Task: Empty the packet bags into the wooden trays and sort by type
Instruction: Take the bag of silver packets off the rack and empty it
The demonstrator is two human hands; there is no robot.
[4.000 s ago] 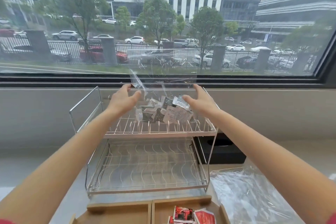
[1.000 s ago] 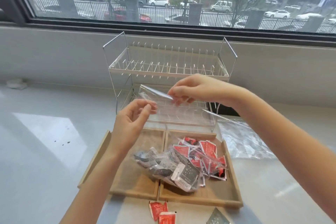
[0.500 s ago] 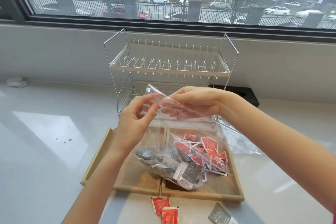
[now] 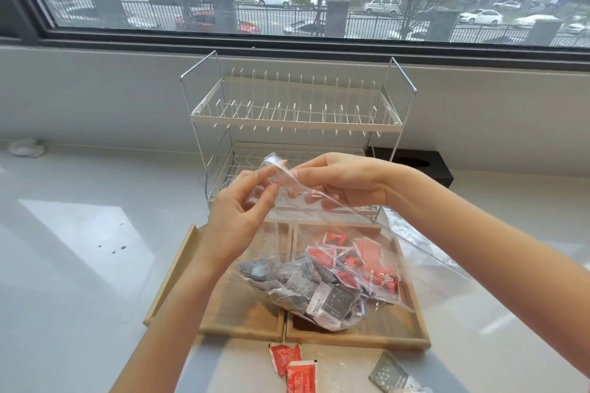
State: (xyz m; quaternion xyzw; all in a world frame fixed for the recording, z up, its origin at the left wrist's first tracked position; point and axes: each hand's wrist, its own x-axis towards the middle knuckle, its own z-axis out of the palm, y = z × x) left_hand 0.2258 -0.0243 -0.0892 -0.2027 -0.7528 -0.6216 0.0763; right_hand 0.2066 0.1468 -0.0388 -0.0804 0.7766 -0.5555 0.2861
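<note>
A clear plastic bag hangs over the wooden trays, its bottom full of grey sachets. My left hand and my right hand pinch the bag's top edge close together, fingers nearly touching. The bag's load rests across the divide between the left wooden tray and the right wooden tray. Red sachets lie in the right tray, seen through the bag.
A white two-tier wire rack stands behind the trays. An empty clear bag lies to the right. Two red sachets and a grey one lie on the counter in front. A black box sits behind the rack.
The bag came down from the rack's top tier to the trays. Over the last second my hands closed in on its top edge and drew together.
</note>
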